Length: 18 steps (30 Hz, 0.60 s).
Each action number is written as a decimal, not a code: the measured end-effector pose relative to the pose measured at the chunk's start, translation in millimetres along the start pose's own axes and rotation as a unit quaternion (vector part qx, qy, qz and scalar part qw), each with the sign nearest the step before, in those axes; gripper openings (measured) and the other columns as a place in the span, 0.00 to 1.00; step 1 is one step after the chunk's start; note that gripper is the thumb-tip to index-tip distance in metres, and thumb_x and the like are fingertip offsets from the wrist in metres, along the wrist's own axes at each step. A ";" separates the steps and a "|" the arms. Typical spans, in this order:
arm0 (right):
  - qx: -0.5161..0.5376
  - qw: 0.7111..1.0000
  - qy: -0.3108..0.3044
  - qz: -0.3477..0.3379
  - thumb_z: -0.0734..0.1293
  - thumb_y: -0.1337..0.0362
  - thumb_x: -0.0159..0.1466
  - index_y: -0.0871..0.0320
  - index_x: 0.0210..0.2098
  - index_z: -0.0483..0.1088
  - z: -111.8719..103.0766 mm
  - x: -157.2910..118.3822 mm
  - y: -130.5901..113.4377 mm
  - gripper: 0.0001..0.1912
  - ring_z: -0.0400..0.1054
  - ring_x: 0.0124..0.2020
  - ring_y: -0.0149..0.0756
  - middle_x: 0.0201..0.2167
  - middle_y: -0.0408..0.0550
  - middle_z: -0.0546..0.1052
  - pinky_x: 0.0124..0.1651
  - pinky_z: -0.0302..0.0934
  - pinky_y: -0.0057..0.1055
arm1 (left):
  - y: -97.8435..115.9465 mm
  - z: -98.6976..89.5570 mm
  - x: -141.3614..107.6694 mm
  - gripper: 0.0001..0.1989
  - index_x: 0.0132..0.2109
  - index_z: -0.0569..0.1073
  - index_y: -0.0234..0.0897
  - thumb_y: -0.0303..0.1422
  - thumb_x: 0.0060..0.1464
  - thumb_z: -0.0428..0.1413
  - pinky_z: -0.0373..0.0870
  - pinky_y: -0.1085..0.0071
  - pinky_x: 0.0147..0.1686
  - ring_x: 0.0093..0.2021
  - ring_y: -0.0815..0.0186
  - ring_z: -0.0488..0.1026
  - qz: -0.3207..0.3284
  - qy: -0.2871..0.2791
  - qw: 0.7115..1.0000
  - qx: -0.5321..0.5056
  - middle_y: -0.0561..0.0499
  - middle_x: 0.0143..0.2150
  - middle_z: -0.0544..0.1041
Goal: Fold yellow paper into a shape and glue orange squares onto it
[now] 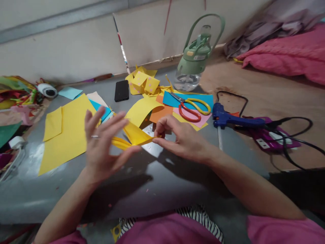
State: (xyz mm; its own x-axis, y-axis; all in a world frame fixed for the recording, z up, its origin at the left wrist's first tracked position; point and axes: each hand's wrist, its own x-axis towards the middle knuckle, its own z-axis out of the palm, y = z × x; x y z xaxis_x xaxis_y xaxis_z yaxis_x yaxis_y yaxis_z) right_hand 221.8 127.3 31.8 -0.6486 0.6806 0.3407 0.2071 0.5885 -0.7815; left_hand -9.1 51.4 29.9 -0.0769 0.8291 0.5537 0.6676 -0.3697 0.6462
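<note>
Your right hand (176, 134) pinches the folded yellow paper (138, 134); your left hand (103, 149) is spread, contact unclear. Folds seem made, the parted layers unfastened.

From my remote seat I make out smooth, matt paper in the folded yellow piece (138, 134) mid-frame and the yellow sheet (73, 132) at left. The grey tabletop (33, 193) looks smooth, with a glossy sheen. Toward upper right I see scissors (185, 100) with metal blades, a clear-based plastic-looking bottle (188, 79) and rumpled pink cloth (286, 54).
</note>
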 end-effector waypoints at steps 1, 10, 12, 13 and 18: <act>-0.001 1.000 -0.012 -0.001 0.69 0.66 0.62 0.54 0.37 0.64 0.6 -0.5 0.5 0.08 0.70 0.31 0.31 0.32 0.42 0.76 0.34 0.64 0.30 | 7.3 1.6 2.1 0.27 0.50 0.77 0.50 0.42 0.41 0.72 0.22 0.43 0.72 0.73 0.45 0.54 0.066 -0.051 0.995 0.047 0.48 0.57 0.77; 0.097 0.995 0.020 0.007 0.71 0.64 0.63 0.54 0.38 0.63 2.6 -0.7 4.2 0.12 0.69 0.33 0.31 0.34 0.42 0.74 0.37 0.65 0.30 | 10.7 9.7 20.9 0.13 0.35 0.78 0.43 0.42 0.64 0.54 0.55 0.45 0.68 0.30 0.65 0.76 0.085 -0.255 0.959 0.087 0.56 0.27 0.78; 0.143 0.989 0.033 0.028 0.73 0.63 0.62 0.54 0.38 0.62 3.3 -0.2 3.7 0.14 0.70 0.34 0.31 0.34 0.41 0.73 0.38 0.66 0.30 | 8.5 7.9 21.8 0.14 0.34 0.77 0.43 0.44 0.63 0.54 0.60 0.49 0.66 0.26 0.68 0.72 0.051 -0.276 0.959 0.042 0.58 0.24 0.75; 0.161 0.985 0.038 0.037 0.74 0.63 0.61 0.54 0.38 0.62 3.8 0.1 3.2 0.15 0.70 0.34 0.31 0.34 0.41 0.73 0.39 0.67 0.31 | 7.7 7.5 21.9 0.15 0.33 0.77 0.43 0.44 0.63 0.55 0.61 0.50 0.66 0.25 0.69 0.70 0.037 -0.283 0.958 0.024 0.59 0.23 0.75; 0.207 0.975 0.047 0.068 0.76 0.60 0.59 0.54 0.37 0.63 6.4 2.0 1.4 0.17 0.70 0.34 0.30 0.33 0.39 0.72 0.41 0.68 0.32 | 3.1 9.9 20.4 0.16 0.30 0.76 0.42 0.44 0.63 0.55 0.64 0.53 0.65 0.23 0.71 0.66 0.001 -0.297 0.955 -0.022 0.60 0.21 0.70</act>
State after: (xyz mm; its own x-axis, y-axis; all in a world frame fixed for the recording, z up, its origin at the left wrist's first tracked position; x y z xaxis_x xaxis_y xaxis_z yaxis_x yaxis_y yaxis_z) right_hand 216.1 126.6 28.0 -0.5625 0.7881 0.2502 -0.0391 0.2769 -0.9601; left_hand -1.3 71.4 38.0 0.3662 0.9152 0.1683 0.6343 -0.3778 0.6745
